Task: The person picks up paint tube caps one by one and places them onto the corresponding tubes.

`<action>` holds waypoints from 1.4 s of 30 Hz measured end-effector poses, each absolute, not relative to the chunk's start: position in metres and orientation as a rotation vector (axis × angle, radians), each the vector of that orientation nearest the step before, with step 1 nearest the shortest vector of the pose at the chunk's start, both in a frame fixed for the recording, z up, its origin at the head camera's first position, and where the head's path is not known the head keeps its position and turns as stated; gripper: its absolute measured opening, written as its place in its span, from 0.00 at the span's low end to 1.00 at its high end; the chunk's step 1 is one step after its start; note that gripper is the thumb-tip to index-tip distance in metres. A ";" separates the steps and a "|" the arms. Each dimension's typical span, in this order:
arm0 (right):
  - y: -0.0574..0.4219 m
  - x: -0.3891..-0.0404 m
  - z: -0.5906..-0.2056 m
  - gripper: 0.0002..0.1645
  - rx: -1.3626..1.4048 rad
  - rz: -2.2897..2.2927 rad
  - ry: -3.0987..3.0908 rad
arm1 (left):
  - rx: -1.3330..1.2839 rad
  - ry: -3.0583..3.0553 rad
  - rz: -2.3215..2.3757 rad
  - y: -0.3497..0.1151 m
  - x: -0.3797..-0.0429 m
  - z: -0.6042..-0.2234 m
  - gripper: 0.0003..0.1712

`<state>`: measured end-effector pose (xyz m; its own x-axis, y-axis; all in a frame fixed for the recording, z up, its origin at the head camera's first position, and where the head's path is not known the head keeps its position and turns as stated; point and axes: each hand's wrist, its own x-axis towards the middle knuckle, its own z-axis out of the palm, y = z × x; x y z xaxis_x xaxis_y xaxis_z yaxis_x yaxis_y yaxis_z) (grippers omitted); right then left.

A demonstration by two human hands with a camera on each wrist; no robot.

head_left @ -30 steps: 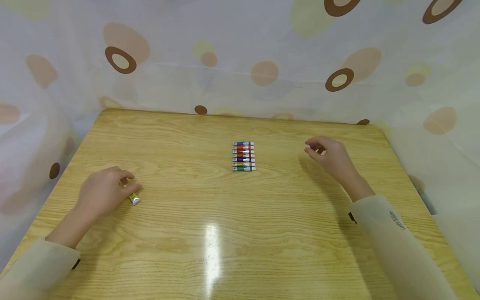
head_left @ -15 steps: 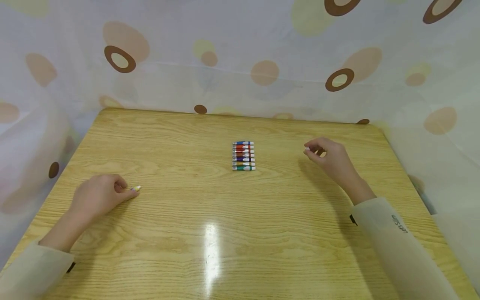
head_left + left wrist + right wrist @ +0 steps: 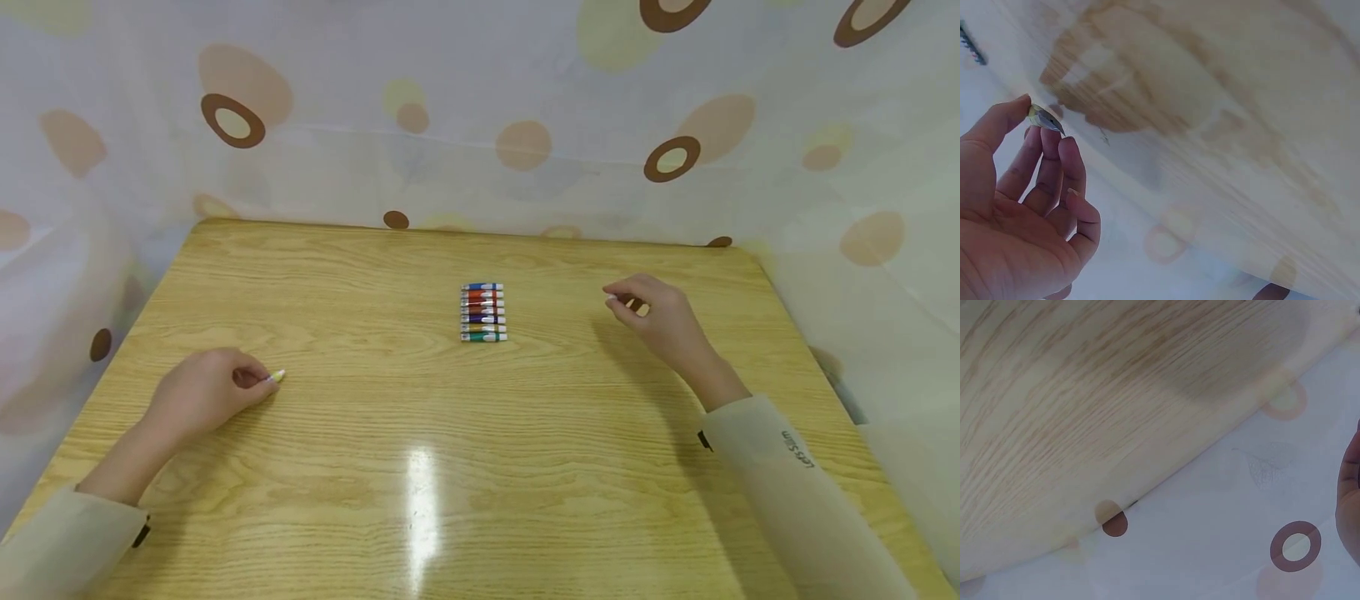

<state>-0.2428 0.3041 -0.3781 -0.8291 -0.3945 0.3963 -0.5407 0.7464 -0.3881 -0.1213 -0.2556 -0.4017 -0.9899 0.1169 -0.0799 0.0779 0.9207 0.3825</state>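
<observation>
On the left side of the table my left hand [image 3: 206, 390] pinches a small yellow paint tube [image 3: 277, 376] between thumb and fingertips. The left wrist view shows the tube's flat silvery end [image 3: 1047, 119] at the fingertips of the left hand [image 3: 1029, 206]. Over on the right, my right hand [image 3: 656, 317] pinches something small and white [image 3: 612, 297]; the fingers cover most of it. Only the edge of the right hand [image 3: 1349, 506] enters the right wrist view. Between the hands lies a stacked row of several paint tubes [image 3: 483, 312] with white caps, in blue, red, brown, purple, yellowish and green.
The wooden table [image 3: 352, 492] has a bright light reflection near its front middle. A pale curtain [image 3: 450, 100] with brown and beige ovals hangs along its back and sides.
My left hand has turned and now pinches the yellow tube with its tip pointing right; earlier the tube's silver end stuck out below the hand. The right hand has hardly moved.
</observation>
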 end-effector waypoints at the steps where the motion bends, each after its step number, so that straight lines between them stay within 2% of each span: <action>1: 0.304 -0.243 -0.378 0.11 0.733 0.720 -2.652 | 0.158 2.989 0.579 -0.254 -0.122 -0.401 0.12; 20: 0.297 -0.240 -0.381 0.13 0.803 0.696 -2.593 | 0.440 3.116 0.533 -0.199 -0.155 -0.389 0.11; 42: 0.266 -0.225 -0.381 0.13 0.902 0.759 -2.587 | 0.815 2.964 0.812 -0.096 -0.193 -0.379 0.13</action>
